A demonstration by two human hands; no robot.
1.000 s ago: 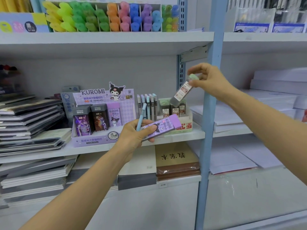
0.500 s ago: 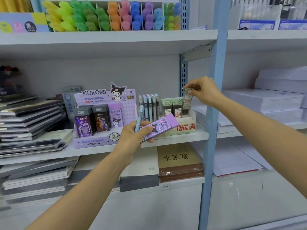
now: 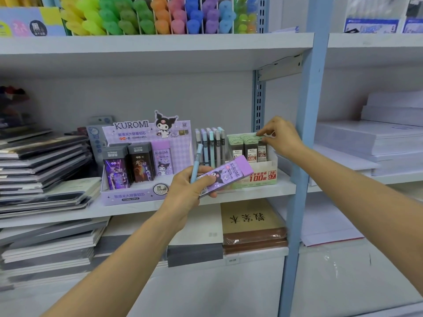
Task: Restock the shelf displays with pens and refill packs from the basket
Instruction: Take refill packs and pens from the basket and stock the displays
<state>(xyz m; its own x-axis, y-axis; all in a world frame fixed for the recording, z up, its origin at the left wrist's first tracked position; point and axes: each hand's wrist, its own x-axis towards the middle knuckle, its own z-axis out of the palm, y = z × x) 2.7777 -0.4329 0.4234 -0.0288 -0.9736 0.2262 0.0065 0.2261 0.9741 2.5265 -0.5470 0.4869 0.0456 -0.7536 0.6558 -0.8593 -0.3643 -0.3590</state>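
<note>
Purple pack (image 3: 225,177) and pen (image 3: 197,161) partly hidden in left hand (image 3: 186,191).

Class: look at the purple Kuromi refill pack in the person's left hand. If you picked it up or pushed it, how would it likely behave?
The purple Kuromi pack looks like a flat-sided rigid case, so it would probably stay stiff and slide, not roll. The left hand holds it together with a blue pen, which suggests it is light. Its surface looks glossy, so possibly a little slippery.
</note>
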